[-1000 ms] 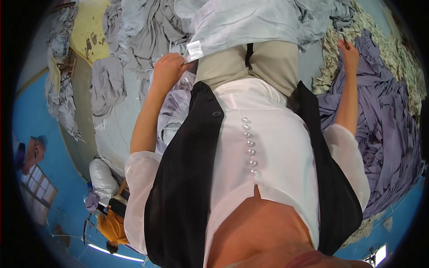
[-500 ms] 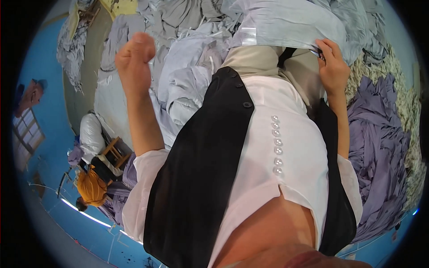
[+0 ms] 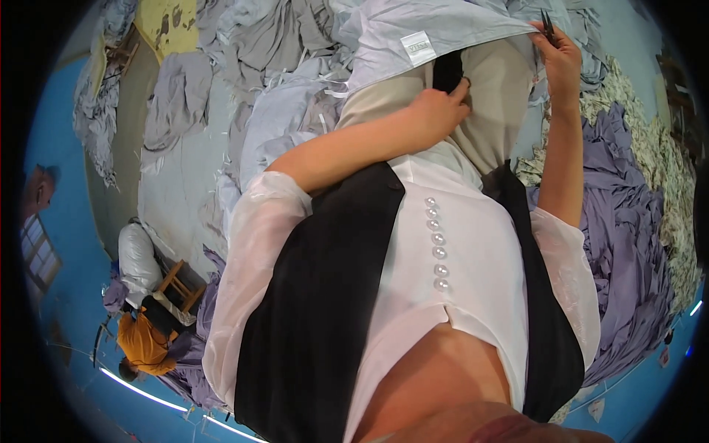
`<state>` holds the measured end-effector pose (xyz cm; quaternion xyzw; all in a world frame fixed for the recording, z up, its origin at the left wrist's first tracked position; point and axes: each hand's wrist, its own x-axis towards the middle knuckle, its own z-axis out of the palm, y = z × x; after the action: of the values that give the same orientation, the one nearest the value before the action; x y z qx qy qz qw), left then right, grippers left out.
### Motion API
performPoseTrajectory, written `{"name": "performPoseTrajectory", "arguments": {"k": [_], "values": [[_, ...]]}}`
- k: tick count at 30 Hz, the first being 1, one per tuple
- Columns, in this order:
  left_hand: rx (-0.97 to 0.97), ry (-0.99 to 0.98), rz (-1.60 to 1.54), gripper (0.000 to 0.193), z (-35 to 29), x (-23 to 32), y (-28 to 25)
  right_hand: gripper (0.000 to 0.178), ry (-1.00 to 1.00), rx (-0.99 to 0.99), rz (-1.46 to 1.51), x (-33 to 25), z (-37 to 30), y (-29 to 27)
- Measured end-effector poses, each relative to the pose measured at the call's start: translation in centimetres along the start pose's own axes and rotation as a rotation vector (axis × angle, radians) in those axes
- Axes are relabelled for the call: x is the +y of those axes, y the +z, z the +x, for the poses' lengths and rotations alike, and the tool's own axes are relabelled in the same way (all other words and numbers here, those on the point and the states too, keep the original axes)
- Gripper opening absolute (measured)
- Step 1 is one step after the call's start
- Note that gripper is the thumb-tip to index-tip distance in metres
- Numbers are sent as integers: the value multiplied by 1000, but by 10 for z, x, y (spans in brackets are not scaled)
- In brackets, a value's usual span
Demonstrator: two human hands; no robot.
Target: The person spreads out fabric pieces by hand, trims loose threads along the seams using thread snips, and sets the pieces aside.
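Note:
Across my lap lies a pale grey-lavender cloth (image 3: 473, 26) with a white sewn-in label (image 3: 419, 48) near its lower edge. At upper right, my right hand (image 3: 557, 63) pinches the cloth's corner between thumb and finger. The same hand keeps small dark thread snips (image 3: 546, 28), their points sticking up past the fingers. My left hand (image 3: 443, 111) reaches across my body over the beige trousers (image 3: 491, 96), just below the cloth's edge. Its fingers are loosely bent and apart, with nothing visible in them; their undersides are hidden.
Heaps of grey cloth (image 3: 273, 37) spread ahead and to the left. On the right lie a purple cloth pile (image 3: 624, 221) and a patterned cream pile (image 3: 668, 192). A person in orange (image 3: 144, 343) is at far left, near a wooden stool (image 3: 181, 284) and a white sack (image 3: 138, 255).
My left hand has come from a raised fist at the left down to my lap. My right hand has moved up, drawing the cloth's corner with it, and the snips now show.

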<state>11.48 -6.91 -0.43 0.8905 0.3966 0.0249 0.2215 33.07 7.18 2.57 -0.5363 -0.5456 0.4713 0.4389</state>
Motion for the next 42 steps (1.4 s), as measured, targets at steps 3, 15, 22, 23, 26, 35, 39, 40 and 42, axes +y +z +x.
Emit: {"name": "performPoseTrajectory", "arguments": {"k": [3,15,22,23,26,35,39,40,42], "values": [[-165,15,-33,30,-20,-6,-13,17,64,-39,14,13,7,-17],[576,-562,-1020,18,-83,-84,-21,21,-19,-135,519,-28,-8,-81],[463,-630,-1011,22,-60,-91,-27,22,197,49,-509,46,7,-134],[470,-652,-1122,23,-62,-93,-25,22,200,37,-510,43,4,-124],[480,-693,-1237,24,-68,-97,-20,21,-25,176,-558,5,-19,-47],[535,-796,-1338,22,-77,-88,-20,26,79,-470,-123,-29,-52,105],[671,-732,-1202,15,-92,-85,-13,27,-160,-541,-410,-34,-75,134],[657,-751,-1144,12,-97,-84,-14,27,-148,-502,-442,-33,-78,132],[723,-709,-1215,12,-107,-83,-16,24,-183,-499,-461,-32,-81,129]]}}
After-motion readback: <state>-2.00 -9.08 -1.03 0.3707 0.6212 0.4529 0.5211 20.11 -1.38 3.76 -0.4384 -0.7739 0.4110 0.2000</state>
